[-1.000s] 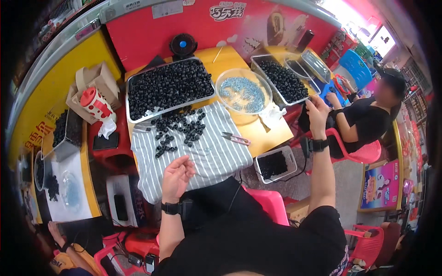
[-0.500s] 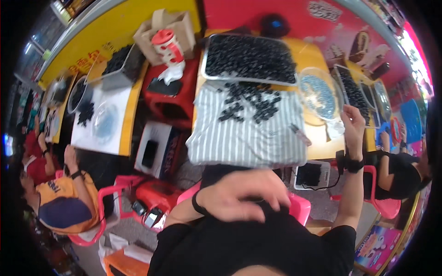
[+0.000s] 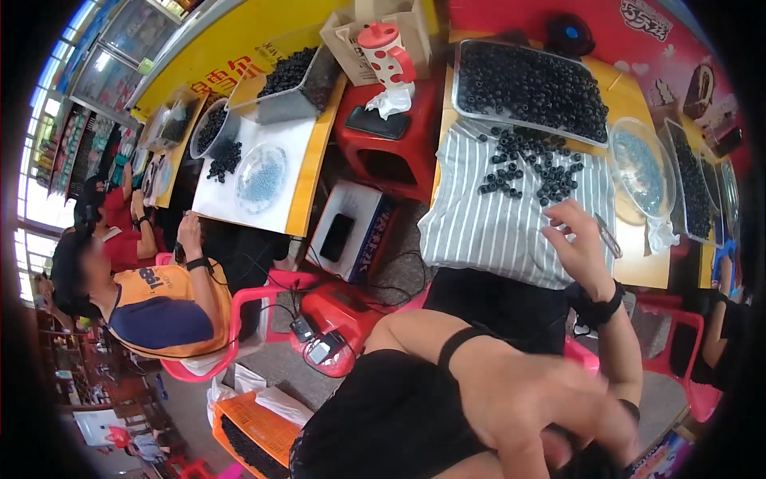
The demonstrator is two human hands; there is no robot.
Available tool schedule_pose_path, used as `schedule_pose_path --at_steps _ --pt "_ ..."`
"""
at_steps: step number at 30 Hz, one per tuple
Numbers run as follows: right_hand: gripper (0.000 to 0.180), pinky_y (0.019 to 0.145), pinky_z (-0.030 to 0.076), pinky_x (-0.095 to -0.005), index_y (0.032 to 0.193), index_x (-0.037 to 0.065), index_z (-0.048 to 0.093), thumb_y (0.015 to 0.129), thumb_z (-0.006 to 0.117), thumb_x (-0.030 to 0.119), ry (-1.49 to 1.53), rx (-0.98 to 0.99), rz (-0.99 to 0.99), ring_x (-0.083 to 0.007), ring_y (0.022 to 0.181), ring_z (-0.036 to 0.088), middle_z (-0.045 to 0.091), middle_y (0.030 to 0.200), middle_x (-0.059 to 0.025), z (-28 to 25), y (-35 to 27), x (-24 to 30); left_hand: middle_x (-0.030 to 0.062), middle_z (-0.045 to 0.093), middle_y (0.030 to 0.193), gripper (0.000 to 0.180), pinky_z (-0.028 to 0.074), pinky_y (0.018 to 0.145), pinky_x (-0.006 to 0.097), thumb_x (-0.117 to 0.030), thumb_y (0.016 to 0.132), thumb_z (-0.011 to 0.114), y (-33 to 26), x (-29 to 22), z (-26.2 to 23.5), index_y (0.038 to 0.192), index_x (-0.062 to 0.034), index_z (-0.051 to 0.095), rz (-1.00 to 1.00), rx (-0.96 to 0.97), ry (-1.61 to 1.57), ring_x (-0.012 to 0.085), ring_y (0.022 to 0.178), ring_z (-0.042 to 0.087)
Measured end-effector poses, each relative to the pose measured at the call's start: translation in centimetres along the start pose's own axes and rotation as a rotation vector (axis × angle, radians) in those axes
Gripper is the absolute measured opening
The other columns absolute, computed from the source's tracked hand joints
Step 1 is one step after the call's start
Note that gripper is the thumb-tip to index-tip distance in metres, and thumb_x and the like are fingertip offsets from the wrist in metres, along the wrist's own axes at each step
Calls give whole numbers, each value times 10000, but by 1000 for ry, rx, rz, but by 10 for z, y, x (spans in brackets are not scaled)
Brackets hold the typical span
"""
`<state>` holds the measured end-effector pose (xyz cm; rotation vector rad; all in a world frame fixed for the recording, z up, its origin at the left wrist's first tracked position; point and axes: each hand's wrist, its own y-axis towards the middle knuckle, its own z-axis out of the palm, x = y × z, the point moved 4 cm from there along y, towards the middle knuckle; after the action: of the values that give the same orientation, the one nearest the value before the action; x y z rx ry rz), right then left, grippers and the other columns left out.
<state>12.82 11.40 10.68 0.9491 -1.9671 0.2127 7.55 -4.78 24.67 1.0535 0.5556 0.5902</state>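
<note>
My right hand (image 3: 581,249) hovers over the grey-and-white striped cloth (image 3: 463,227), thumb and forefinger apart, just below a scatter of small black bead-like rings (image 3: 558,182). A pair of tweezers (image 3: 610,238) lies beside it at the cloth's right edge. Close to my chest and smeared by motion is my left hand (image 3: 542,399); its fingers bend downward, and whether they hold anything cannot be made out. Beyond the cloth, a clear tray (image 3: 511,126) is heaped with the same black pieces. To its right sits a clear oval dish (image 3: 669,188) of tiny pale-blue bits.
A red stool (image 3: 399,164) left of my table carries a spotted cup (image 3: 388,57), tissue and a dark phone. Farther left, a co-worker in orange (image 3: 163,307) sits at a table with a bin of black pieces (image 3: 311,96). A red box with chargers (image 3: 339,315) stands on the floor.
The view has swung, shifting the scene rightward. My right hand has gone from beside the oval dish to over the striped cloth. My left hand now appears larger and farther right.
</note>
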Motion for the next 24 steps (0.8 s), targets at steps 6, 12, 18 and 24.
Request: schedule_pose_path --at_steps 6,12,18,24 --pt "176 653 458 -412 935 8 620 764 647 36 -169 30 -116 -349 768 575 554 828 -150 32 23 -1 115 646 1039 396 486 811 360 -137 850 658 6 -11 -10 1231 -70 571 -176 -425 1540 298 862 608" --pt "156 694 466 -444 916 25 616 763 622 54 -331 13 -88 -363 833 575 560 845 -153 34 37 -8 179 643 1046 369 467 721 362 -36 747 696 5 -10 -7 1092 71 618 -285 282 956 269 852 611" --pt "106 702 467 -460 861 24 607 760 610 56 -428 37 -93 -363 835 578 558 838 -150 43 46 -21 184 642 973 318 456 663 340 -19 736 647 15 -31 -22 1053 11 648 -148 359 1051 233 721 604" --pt "173 712 486 -442 895 61 648 727 661 99 -486 60 -75 -354 840 600 578 832 -148 48 50 -26 157 647 874 279 493 640 268 130 725 694 -38 -42 -90 770 -55 489 -643 -181 876 195 752 634"
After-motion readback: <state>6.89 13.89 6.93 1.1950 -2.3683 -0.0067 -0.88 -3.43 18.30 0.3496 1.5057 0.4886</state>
